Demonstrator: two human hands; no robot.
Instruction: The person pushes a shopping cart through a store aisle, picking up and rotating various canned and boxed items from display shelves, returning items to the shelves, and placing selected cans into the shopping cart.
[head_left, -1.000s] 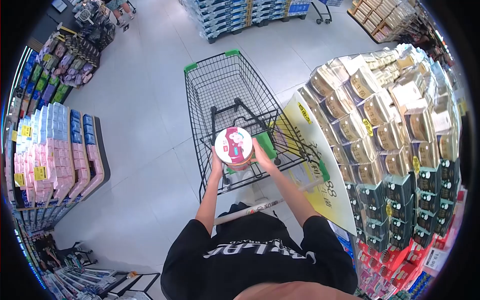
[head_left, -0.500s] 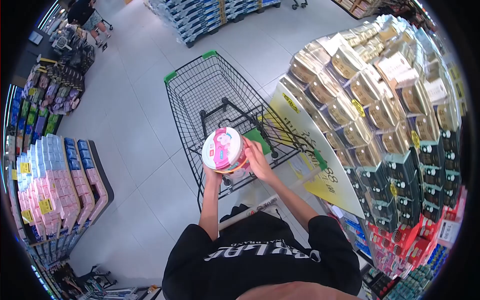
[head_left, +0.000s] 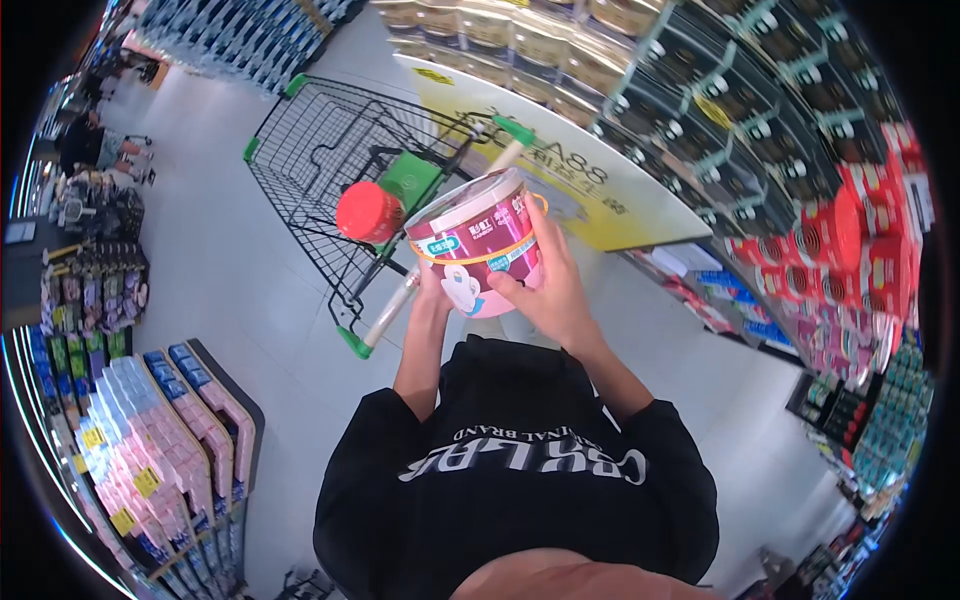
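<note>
Both hands hold a round pink tub (head_left: 482,237) with a whitish lid and a yellow-orange band around it. It is tilted, so its printed side faces me. My left hand (head_left: 434,292) supports the tub's lower left side, with most fingers hidden behind it. My right hand (head_left: 553,286) wraps the right side, its thumb pressed on the front. Beyond the tub stands a black wire shopping cart (head_left: 300,150) with green corners. A round red container (head_left: 362,212) appears at the cart, near its green panel (head_left: 411,180).
Stacked boxed goods (head_left: 740,120) rise at the right behind a white and yellow sign board (head_left: 600,165). Red packages (head_left: 815,245) are farther right. A shelf of pink and blue packs (head_left: 150,440) stands at the left. Another person (head_left: 85,145) is at the far left.
My view has turned toward the right-hand shelves, and the cart now lies farther left. The tub has tipped from lid-up to showing its side. The red container has come into sight.
</note>
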